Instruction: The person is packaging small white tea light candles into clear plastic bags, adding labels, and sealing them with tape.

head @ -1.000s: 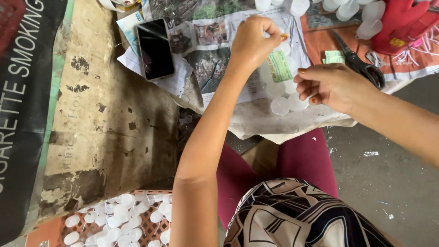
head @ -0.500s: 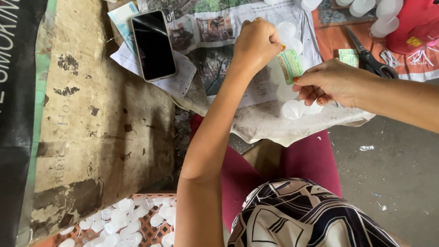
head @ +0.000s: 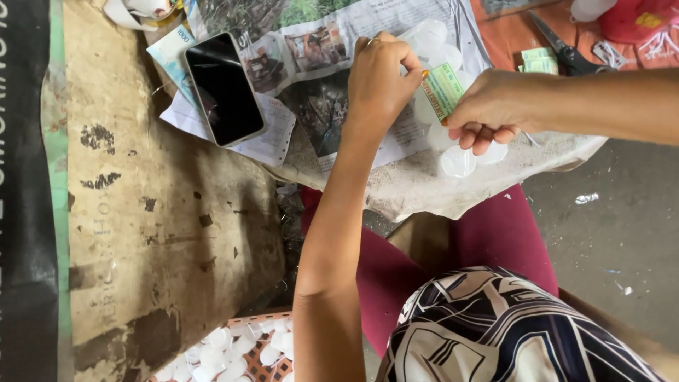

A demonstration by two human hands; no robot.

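Head view: left hand (head: pixel 378 81) and right hand (head: pixel 488 110) each grip one green label (head: pixel 443 90); one phone (head: pixel 224 88), one scissors (head: pixel 562 48).

Two hands at work, left hand (head: pixel 382 78) and right hand (head: pixel 488 110), pinching one green label (head: pixel 442 90) between them. One dark phone (head: pixel 225 88), one pair of scissors (head: pixel 562 49), one small stack of green labels (head: pixel 537 61). White plastic caps too many and too overlapped to count: one cluster (head: pixel 456 152) by the hands, another in one basket (head: pixel 240 350).

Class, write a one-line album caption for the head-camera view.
Two hands, left hand and right hand, pinch a small green label over white plastic caps on newspaper, a smartphone alongside.
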